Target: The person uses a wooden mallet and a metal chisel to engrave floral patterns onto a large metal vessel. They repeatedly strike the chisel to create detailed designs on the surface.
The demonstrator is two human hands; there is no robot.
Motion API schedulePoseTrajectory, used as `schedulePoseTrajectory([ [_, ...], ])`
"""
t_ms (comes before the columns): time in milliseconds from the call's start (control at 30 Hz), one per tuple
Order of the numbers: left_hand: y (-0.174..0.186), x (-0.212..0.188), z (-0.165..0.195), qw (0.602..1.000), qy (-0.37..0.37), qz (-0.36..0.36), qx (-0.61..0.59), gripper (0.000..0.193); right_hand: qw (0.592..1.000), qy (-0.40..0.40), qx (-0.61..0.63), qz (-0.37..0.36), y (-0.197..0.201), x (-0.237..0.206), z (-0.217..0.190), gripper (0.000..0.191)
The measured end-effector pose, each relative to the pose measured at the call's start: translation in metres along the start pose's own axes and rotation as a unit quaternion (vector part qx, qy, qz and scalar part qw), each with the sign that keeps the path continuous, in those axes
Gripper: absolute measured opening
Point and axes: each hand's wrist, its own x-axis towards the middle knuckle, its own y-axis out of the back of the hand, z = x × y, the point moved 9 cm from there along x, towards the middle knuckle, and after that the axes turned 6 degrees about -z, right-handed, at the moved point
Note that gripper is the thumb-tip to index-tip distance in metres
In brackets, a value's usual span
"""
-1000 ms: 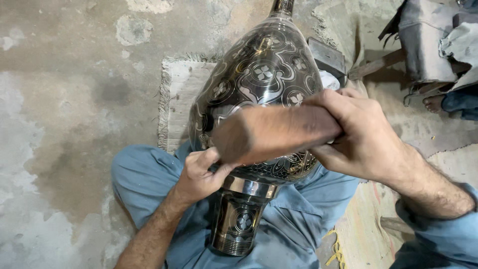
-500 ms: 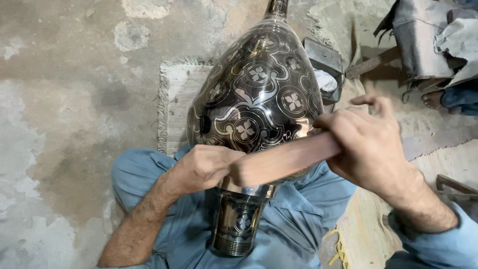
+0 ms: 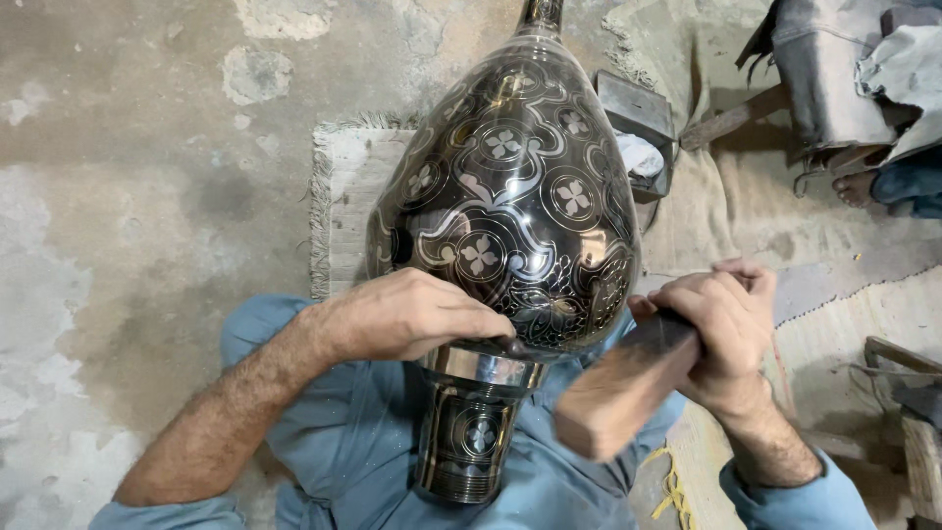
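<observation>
A large dark metal vase [image 3: 510, 196] with engraved silver flower patterns lies across my lap, its narrow neck pointing away and its ringed base [image 3: 471, 432] toward me. My left hand [image 3: 412, 314] rests on the lower belly of the vase, fingertips pinched together at the edge above the base; whether they hold a small tool is hidden. My right hand [image 3: 721, 324] grips a wooden block [image 3: 618, 388] like a mallet, raised just right of the vase.
A fringed mat [image 3: 339, 196] lies under the vase on the rough concrete floor. A small dark box [image 3: 638, 128] with white material sits behind the vase. Another person's bare foot [image 3: 859, 186] and clothing show at the upper right. Wooden pieces [image 3: 903, 393] lie at right.
My right hand has swung the wooden block off the vase, down and to the right. My left hand has shifted up onto the vase's lower belly. The camera has moved closer.
</observation>
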Motion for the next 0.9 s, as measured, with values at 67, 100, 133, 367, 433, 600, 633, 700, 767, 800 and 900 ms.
schedulePoseTrajectory([
  [67,-0.002,0.001,-0.005,1.0,0.015,0.003,0.004,0.038,0.976,-0.134,0.169,0.0,-0.008,-0.005,0.026,0.033],
  [100,-0.002,0.001,-0.007,1.0,0.023,0.005,0.008,0.038,0.947,-0.197,0.252,0.0,-0.014,-0.009,0.037,0.033],
  [133,-0.002,0.0,-0.008,1.0,0.022,0.004,0.004,0.039,0.957,-0.173,0.234,-0.007,-0.013,-0.006,0.032,0.035],
  [367,-0.004,0.0,-0.008,1.0,0.016,-0.013,0.001,0.043,0.998,-0.003,-0.057,-0.041,0.001,0.01,-0.01,0.036],
  [433,-0.005,0.002,-0.006,1.0,0.01,-0.022,0.004,0.042,0.998,-0.009,-0.056,-0.02,0.004,0.007,-0.012,0.033],
  [600,-0.005,0.008,-0.001,0.998,0.015,-0.052,0.012,0.046,0.993,0.003,-0.118,-0.029,-0.009,-0.006,-0.012,0.031],
  [633,-0.005,0.01,0.0,0.997,0.014,-0.067,0.02,0.047,0.998,-0.013,-0.056,-0.006,-0.006,-0.009,-0.008,0.029],
  [700,-0.01,0.015,0.005,0.995,0.016,-0.093,0.034,0.051,0.996,-0.042,0.072,0.038,-0.002,-0.017,0.001,0.025],
  [767,-0.021,0.017,0.006,0.986,0.044,-0.148,0.068,0.046,0.997,0.002,-0.071,0.004,-0.003,-0.025,-0.011,0.026],
  [800,-0.026,0.017,0.005,0.979,0.058,-0.176,0.09,0.044,0.989,0.025,-0.143,-0.01,-0.005,-0.029,-0.015,0.027],
  [900,-0.038,0.013,0.01,0.967,0.041,-0.192,0.162,0.041,0.995,0.057,-0.071,0.04,0.003,-0.039,-0.017,0.022],
])
